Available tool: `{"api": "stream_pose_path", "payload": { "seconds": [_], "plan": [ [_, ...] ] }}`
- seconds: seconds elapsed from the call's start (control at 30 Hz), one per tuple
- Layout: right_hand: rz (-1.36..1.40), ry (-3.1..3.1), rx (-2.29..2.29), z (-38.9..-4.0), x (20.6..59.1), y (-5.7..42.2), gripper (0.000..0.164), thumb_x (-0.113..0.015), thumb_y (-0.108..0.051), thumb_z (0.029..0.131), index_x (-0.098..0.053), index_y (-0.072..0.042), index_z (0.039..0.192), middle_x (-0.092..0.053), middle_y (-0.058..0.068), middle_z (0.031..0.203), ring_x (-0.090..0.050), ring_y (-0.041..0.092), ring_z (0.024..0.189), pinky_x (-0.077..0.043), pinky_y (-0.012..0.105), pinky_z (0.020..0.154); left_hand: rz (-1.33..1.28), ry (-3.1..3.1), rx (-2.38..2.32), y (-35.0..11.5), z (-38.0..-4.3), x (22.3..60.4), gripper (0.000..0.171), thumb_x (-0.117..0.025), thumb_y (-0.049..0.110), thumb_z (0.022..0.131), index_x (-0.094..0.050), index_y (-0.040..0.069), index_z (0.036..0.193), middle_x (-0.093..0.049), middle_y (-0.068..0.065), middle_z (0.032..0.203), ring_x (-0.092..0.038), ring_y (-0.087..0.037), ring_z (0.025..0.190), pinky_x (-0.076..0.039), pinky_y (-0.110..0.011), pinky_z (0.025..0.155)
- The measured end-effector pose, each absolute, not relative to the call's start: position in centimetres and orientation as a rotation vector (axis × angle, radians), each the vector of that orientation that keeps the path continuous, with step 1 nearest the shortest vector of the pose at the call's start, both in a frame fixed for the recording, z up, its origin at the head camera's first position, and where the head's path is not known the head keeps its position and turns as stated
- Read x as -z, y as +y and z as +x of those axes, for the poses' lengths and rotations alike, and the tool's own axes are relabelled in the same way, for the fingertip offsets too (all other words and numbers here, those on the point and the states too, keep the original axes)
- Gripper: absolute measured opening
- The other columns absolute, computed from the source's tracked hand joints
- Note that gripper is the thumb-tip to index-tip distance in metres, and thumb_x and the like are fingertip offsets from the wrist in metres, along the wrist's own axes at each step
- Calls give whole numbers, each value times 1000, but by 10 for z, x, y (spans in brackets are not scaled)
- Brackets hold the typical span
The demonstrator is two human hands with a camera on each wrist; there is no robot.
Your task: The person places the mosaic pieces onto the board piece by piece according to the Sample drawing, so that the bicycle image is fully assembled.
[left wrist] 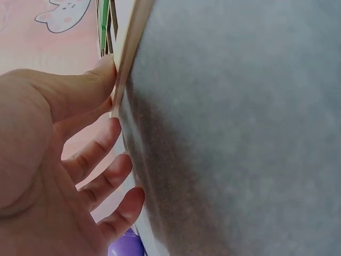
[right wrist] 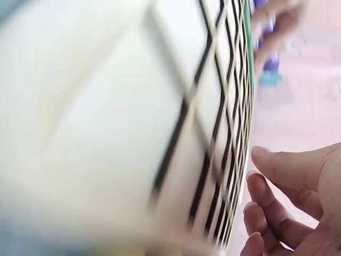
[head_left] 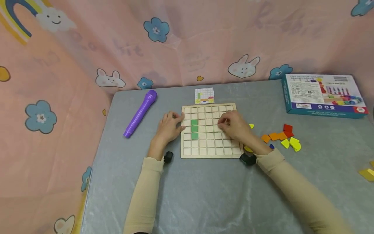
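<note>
A pale wooden grid board (head_left: 209, 143) lies on the table, with three green square tiles (head_left: 194, 129) in one column near its left side. My left hand (head_left: 167, 128) touches the board's left edge with thumb and fingertips; in the left wrist view its other fingers (left wrist: 101, 181) are loosely bent. Over the board's right half hovers my right hand (head_left: 233, 125), fingers bent and thumb near the index finger. The right wrist view shows a small gap there and no piece between the fingertips (right wrist: 257, 184). A small pattern card (head_left: 204, 96) lies just behind the board.
Right of the board lie orange pieces (head_left: 274, 136), red pieces (head_left: 287, 128), yellow pieces (head_left: 295, 144) and a blue piece (head_left: 272, 146), some partly behind my right forearm. A purple toy microphone (head_left: 141, 113) is at left. A printed box (head_left: 325, 97) stands at back right.
</note>
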State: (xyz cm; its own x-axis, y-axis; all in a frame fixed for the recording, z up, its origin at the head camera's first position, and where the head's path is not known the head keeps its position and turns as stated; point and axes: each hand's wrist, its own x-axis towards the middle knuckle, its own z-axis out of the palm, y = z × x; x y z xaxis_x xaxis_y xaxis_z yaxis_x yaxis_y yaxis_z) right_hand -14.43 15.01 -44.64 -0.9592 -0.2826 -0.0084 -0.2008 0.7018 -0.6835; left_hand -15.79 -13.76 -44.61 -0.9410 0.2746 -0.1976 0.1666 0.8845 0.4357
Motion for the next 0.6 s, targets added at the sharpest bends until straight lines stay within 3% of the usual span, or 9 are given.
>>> {"api": "stream_pose_path", "payload": {
  "seconds": [0.3,0.6],
  "plan": [
    [-287,2704,1046,-150,438,224,15,-66,-4,103,-71,5,115,-67,26,118,-61,40,108,-48,57,99,301,2800,-611,-137,-156,446,60,-65,32,107,-43,25,163,-46,-14,152,-39,-35,139,-33,-53,114],
    [-268,2660,901,-151,436,260,23,-72,-8,100,-70,5,118,-66,28,117,-58,38,103,-47,55,93,300,2807,-596,-135,-156,445,60,-65,33,107,-44,25,162,-46,-14,153,-38,-37,141,-33,-54,112]
  ]
}}
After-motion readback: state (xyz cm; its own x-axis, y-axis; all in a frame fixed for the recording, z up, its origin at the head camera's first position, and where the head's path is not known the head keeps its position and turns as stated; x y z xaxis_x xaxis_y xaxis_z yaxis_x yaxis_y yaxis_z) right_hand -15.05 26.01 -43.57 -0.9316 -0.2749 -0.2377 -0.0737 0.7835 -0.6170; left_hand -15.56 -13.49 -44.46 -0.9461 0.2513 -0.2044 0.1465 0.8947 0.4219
